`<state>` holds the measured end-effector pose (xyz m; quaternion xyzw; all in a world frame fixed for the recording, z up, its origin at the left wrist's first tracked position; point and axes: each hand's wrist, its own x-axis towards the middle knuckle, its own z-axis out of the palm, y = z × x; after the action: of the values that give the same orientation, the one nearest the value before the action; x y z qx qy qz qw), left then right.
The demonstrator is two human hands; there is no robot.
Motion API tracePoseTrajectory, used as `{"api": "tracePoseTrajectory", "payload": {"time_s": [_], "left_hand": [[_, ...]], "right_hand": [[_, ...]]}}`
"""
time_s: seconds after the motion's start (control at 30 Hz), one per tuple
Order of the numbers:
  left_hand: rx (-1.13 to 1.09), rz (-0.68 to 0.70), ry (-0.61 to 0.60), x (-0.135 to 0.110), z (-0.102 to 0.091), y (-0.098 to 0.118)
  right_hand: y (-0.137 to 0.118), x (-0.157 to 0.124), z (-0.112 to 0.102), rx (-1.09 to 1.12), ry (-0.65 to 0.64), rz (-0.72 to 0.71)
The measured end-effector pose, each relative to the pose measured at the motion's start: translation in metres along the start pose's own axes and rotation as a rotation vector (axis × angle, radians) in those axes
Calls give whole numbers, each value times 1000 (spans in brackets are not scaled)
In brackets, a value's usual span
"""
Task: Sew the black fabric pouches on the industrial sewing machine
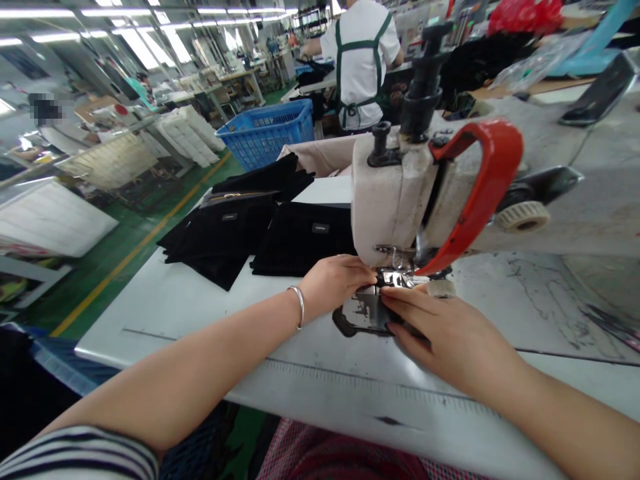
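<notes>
Both my hands are at the needle area of a white sewing machine [395, 193] with a red guard [480, 187]. My left hand [333, 283], a silver bangle on its wrist, is curled with its fingertips pinched right at the presser foot [395, 277]. My right hand [445, 333] lies flat with fingers stretched out, pressing down on a small dark piece [357, 315] over the metal needle plate. What the left fingers pinch is too small to make out.
Stacks of black fabric pieces [260, 227] lie on the white table [200, 307] to the left of the machine. A blue plastic basket [267, 133] stands behind them. A person in a white shirt and green apron [363, 60] works at the back.
</notes>
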<state>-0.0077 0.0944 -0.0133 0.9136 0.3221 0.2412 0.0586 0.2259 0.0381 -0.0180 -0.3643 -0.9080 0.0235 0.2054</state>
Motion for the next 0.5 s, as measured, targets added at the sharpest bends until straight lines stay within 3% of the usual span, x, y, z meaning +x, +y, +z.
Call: {"api": "tracePoseTrajectory", "payload": {"time_s": [0.23,0.4,0.5], "left_hand": [[47,-87,-57,6,0,-4],[30,-55,-56,4,0,-8],[72,27,-166,4,-8,-15]], "right_hand": [[1,1,3,0,1,12],[3,2,0,76,-12,27],[7,1,-2,180,2,24]]}}
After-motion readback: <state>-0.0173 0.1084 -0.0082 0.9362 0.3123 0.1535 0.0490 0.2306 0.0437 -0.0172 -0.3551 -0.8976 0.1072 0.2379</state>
